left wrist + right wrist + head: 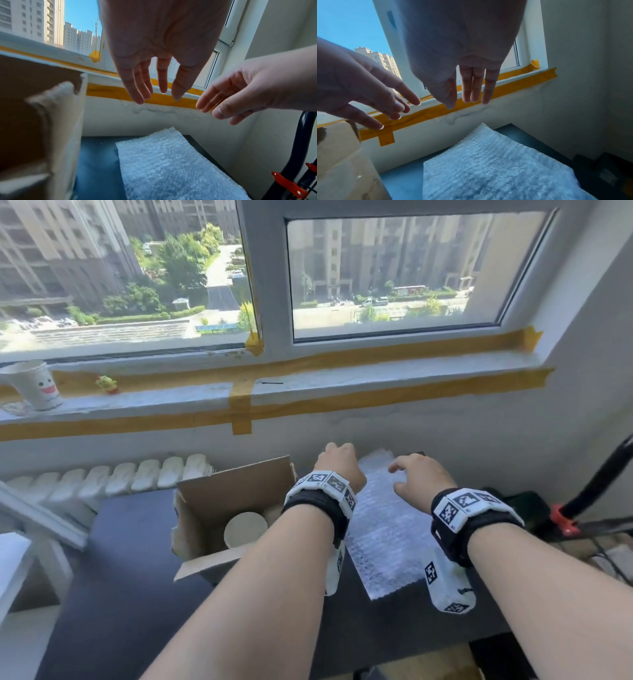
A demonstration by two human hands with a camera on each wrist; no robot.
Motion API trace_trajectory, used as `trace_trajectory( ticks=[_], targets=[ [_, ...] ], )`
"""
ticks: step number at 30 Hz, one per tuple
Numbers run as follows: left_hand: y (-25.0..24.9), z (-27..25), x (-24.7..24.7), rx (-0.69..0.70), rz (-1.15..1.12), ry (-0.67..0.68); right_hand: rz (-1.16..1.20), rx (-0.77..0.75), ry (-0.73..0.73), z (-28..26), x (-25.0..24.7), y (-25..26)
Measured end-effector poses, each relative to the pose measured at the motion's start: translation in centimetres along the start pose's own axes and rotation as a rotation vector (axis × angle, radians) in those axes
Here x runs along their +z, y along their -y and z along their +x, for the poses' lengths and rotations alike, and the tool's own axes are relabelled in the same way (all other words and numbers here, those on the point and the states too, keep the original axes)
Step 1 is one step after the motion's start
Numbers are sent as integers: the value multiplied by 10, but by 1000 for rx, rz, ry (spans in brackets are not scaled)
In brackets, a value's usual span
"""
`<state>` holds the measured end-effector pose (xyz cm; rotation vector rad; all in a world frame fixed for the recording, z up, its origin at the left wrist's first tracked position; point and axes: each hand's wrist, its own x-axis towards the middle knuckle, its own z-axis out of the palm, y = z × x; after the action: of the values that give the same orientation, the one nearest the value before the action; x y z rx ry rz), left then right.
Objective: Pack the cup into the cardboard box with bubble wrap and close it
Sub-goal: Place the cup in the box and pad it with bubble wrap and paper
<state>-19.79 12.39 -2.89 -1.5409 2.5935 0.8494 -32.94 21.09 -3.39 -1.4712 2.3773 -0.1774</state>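
An open cardboard box stands on the dark table, and a white cup sits upright inside it. Right of the box lies a flat sheet of bubble wrap. Both hands hover above the sheet's far end, fingers straight and spread, holding nothing. My left hand is over the sheet's left far corner, beside the box; it shows open in its wrist view above the bubble wrap. My right hand is over the far right part, open too, above the bubble wrap.
A taped window sill runs along the wall behind, with a paper cup with a smiling face and a small yellow toy at its left. A white radiator sits behind the box. A black pole with an orange clamp stands at the right.
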Motion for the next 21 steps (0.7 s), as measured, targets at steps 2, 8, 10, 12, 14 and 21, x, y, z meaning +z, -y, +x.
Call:
trace_trajectory(
  ticks=[2,8,10,12,14,21],
  targets=[
    [-5,12,15,-51,-8,41,-7,12,25,6,7,-15],
    [-4,38,60,-227,-90,195,34,82,149,28,38,-54],
    [2,44,73,-315,-108,233,49,103,199,35,51,-63],
    [9,49,87,-410,-110,261,72,117,243,41,66,-71],
    [16,52,98,-498,-124,267,80,139,280,44,80,-79],
    [19,51,110,-632,-208,255,94,217,280,49,99,-89]
  ],
)
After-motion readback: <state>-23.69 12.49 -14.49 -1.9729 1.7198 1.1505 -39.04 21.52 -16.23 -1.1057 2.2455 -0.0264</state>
